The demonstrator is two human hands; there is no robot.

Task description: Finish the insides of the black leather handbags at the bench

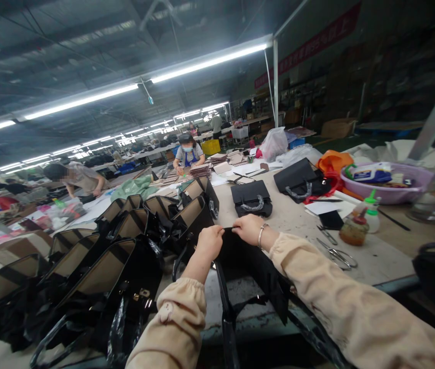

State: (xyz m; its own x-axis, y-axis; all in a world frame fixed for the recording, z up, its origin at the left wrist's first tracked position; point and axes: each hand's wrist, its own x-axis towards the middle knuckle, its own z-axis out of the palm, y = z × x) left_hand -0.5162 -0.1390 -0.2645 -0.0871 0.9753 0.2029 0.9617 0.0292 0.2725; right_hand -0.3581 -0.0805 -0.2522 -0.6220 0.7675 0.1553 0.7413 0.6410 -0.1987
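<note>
Your one camera looks from your head, forward and down across the worktop [290, 221], close above your left grip [209, 243] at six o'clock and right grip [248, 229] at five. It sits tilted: tube lamps [209, 63] climb from nine toward one.

a beige worktable [382, 256] with dark flecks runs away from the wearer, and open black bags [102, 266] stand crowded on it at ten o'clock. a flap-fronted black handbag [250, 193] lies just past twelve, and another dark bag [296, 177] at one. scissors [335, 252], a brownish jar [353, 233], a green-capped bottle [372, 219] and a lilac basin [386, 197] rest toward two o'clock.
</note>
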